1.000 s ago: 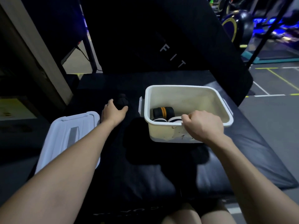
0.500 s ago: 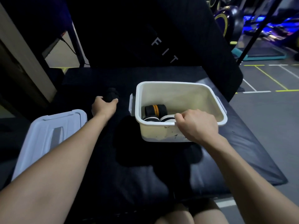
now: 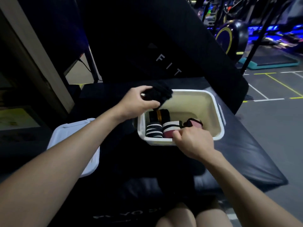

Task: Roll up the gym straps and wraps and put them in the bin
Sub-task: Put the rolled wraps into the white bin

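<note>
Both hands work at a white bin (image 3: 218, 112) that stands on a dark padded mat (image 3: 246, 153). Left hand (image 3: 136, 102), its forearm reaching in from the lower left, holds a rolled black wrap (image 3: 158, 93) pinched between thumb and curled fingers, raised over the bin's far-left corner. Right hand (image 3: 193, 141), its forearm entering from the lower right, lies on the bin's near rim with the fingers curled over the edge; whether they grip the rim or something just inside cannot be told.

Contents of the bin, all toward its near-left part, between the two hands: a black roll with an orange stripe (image 3: 158, 114) directly beneath the left hand; a black-and-white striped roll (image 3: 154, 130) nearer the rim; beside it a white, black and dark-red roll (image 3: 170, 129) just left of the right-hand knuckles; a small red-and-black bundle (image 3: 193, 122) just beyond the right hand.

A white lid (image 3: 73, 136) lies flat on the mat under the left forearm, apart from the bin
</note>
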